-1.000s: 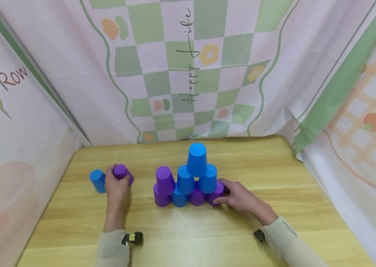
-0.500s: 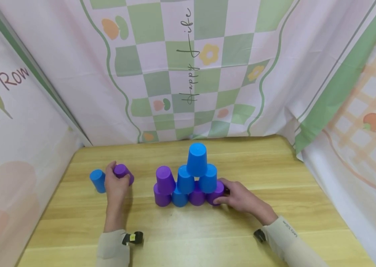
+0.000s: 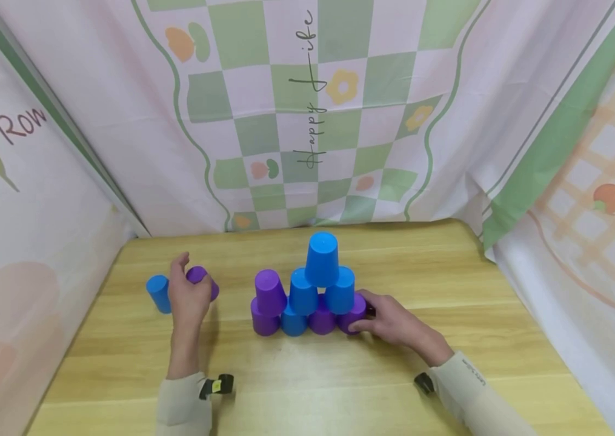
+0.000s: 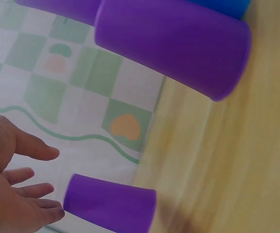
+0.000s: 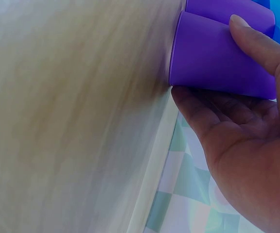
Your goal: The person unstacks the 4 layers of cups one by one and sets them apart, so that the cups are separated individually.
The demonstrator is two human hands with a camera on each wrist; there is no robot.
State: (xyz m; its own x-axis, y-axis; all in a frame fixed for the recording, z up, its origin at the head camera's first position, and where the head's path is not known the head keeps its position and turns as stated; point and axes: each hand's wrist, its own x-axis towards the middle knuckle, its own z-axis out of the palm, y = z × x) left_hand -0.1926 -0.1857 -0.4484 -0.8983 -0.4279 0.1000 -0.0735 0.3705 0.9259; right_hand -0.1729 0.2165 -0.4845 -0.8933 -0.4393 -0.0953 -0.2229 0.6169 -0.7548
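Observation:
My left hand (image 3: 189,297) is over the left part of the table, beside an upside-down purple cup (image 3: 196,275). In the left wrist view its thumb and fingers are spread, and that purple cup (image 4: 111,204) stands just past the fingertips. A blue cup (image 3: 158,293) is on the hand's other side. My right hand (image 3: 394,321) holds the right end purple cup (image 3: 352,315) of a stack's bottom row, thumb in front and fingers behind. Above that row sit a purple cup (image 3: 271,293) and two blue cups (image 3: 303,293), with one blue cup (image 3: 322,260) on top.
A wooden table (image 3: 296,387) carries all the cups. Behind it hangs a green-and-white checked curtain (image 3: 252,145). A black wrist camera (image 3: 219,385) is strapped to the left sleeve, another camera (image 3: 424,383) to the right.
My left hand has loosened from the purple cup and lifted a little, its fingers spreading. The right hand and the stack look unchanged.

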